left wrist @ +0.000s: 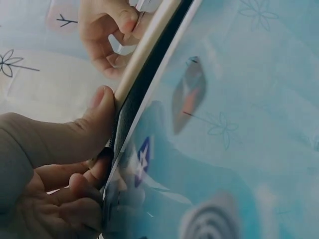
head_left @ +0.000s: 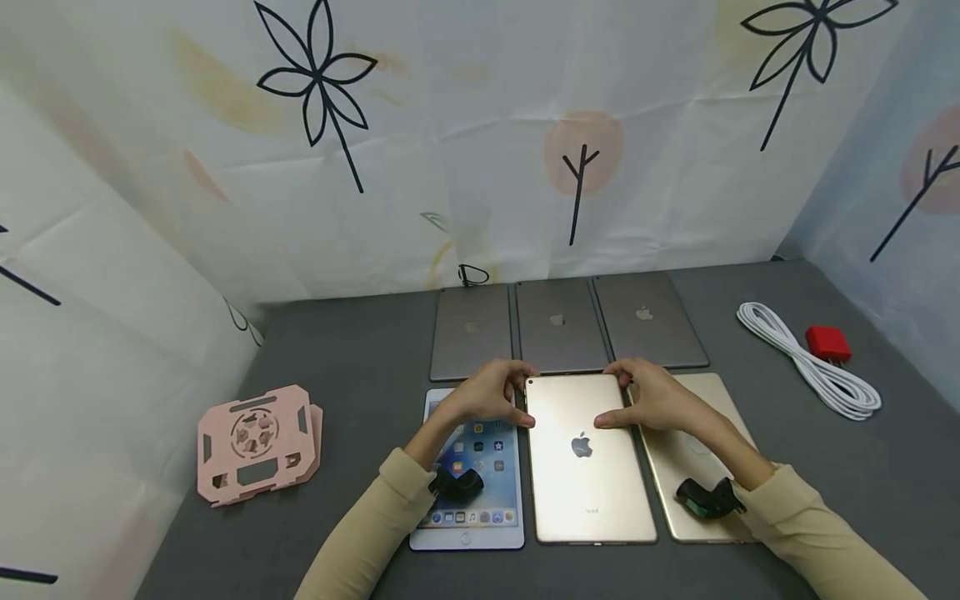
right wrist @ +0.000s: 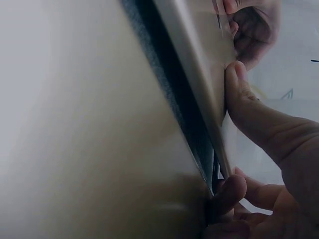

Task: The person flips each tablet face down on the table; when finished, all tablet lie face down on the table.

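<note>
A gold tablet (head_left: 588,492) lies back up in the middle of the row, its logo showing. At its far left corner my left hand (head_left: 486,393) grips the edge, thumb on the side. My right hand (head_left: 660,396) holds the far right corner, with the thumb on the back and the fingers at the edge. Under my left wrist is a white tablet (head_left: 495,483) with its screen lit. Another gold tablet (head_left: 671,475) lies back up beneath my right forearm. In the right wrist view the thumb (right wrist: 249,109) presses the held tablet's back.
Three grey laptops (head_left: 557,329) lie lidded side by side behind the tablets. A pink folding stand (head_left: 258,446) sits at the left. To the right are a coiled white cable (head_left: 813,367) and a red charger plug (head_left: 828,343). Printed cloth walls (head_left: 487,167) enclose the grey table (head_left: 360,350).
</note>
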Demonstrator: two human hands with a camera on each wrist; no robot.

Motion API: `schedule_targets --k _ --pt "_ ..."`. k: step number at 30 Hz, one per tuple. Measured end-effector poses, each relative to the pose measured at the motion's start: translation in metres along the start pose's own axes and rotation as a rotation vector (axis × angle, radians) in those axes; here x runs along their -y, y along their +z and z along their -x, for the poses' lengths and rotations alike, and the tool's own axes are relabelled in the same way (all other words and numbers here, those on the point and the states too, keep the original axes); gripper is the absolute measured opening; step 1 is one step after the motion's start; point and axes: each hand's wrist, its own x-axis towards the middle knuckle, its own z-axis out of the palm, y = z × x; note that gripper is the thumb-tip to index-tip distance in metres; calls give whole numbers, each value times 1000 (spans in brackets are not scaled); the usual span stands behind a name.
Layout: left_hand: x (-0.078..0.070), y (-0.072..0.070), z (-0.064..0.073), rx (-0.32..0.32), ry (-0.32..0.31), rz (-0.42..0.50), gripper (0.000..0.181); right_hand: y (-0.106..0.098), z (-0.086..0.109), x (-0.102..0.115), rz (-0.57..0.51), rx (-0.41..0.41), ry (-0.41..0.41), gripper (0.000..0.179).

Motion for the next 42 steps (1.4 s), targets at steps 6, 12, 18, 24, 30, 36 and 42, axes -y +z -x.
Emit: schedule_targets --k 6,12,18,24,30,36,42 --pt "-2 2 -2 -10 -33 -76 66 -1 1 2 10 5 -22 83" --pt "-3 1 -3 -2 -66 -105 66 0 1 3 21 11 -13 82" --pt "-4 0 -4 -11 -66 -170 63 1 -1 1 48 -10 -16 83" --pt "-1 1 -6 -18 -62 -158 61 3 -2 2 51 -26 -2 83" --pt "-1 3 -6 -26 -64 -153 61 2 0 2 46 -13 -10 82" --pt "-2 5 -6 -41 -56 -181 62 2 0 3 38 -11 -29 80" --pt "-3 4 -5 -44 -55 -193 61 3 0 4 33 -16 -31 80"
